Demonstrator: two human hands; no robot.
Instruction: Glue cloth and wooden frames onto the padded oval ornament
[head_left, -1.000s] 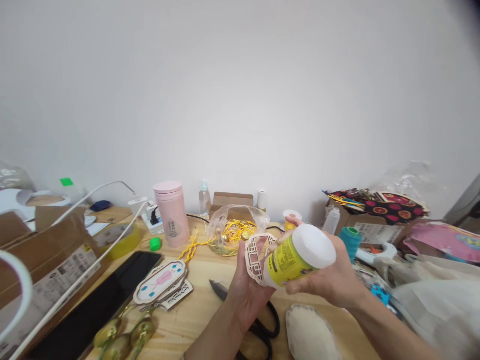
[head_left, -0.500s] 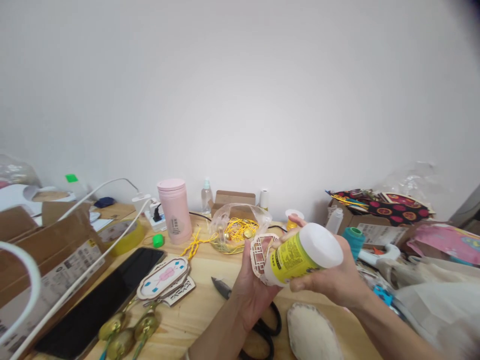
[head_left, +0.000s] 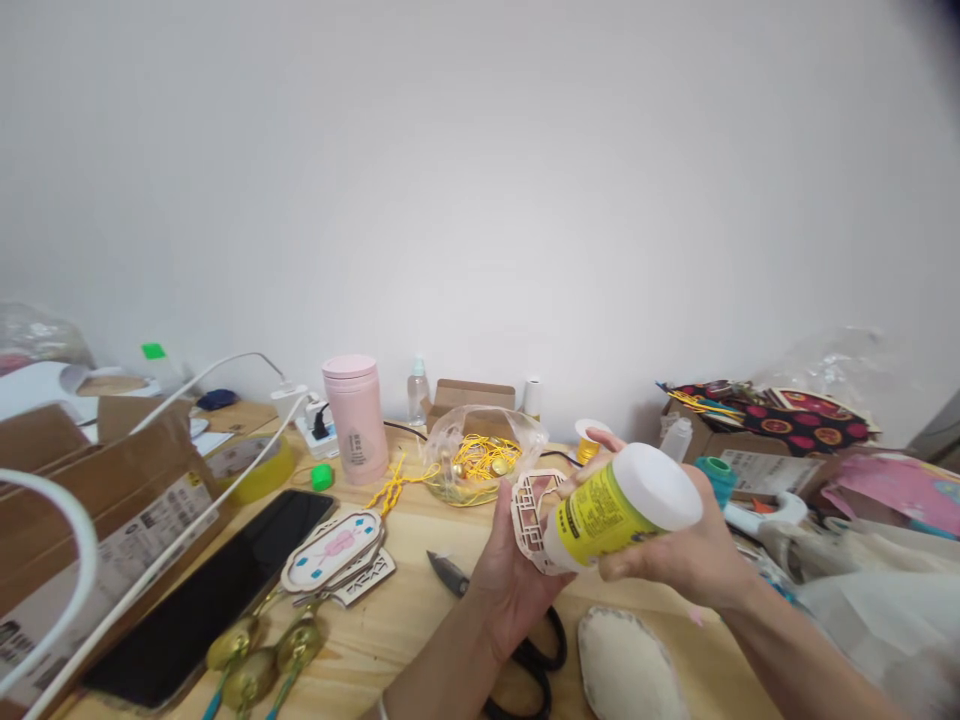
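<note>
My left hand [head_left: 517,580] is closed on a small wooden lattice piece [head_left: 529,525] with cut-out openings, held up above the table. In my right hand [head_left: 675,550] is a white glue bottle [head_left: 607,515] with a yellow label, tilted so its narrow end points down at the lattice piece. The bottle's tip is hidden behind its body, so contact with the wood cannot be seen. Under my left forearm lie black-handled scissors [head_left: 547,650], partly covered. To their right rests a flat cream-coloured oval pad [head_left: 630,665].
Left on the table [head_left: 405,640] are a phone [head_left: 210,600], decorated wooden plaques [head_left: 334,550], brass bells [head_left: 251,680] and a cardboard box [head_left: 142,530]. Behind stand a pink tumbler [head_left: 356,420] and a plastic bag of yellow cord [head_left: 487,460]. Teal thread [head_left: 716,480] sits right.
The whole scene has shifted slightly to the right in view. Both hands keep hold of the lattice piece and the bottle, with little other movement.
</note>
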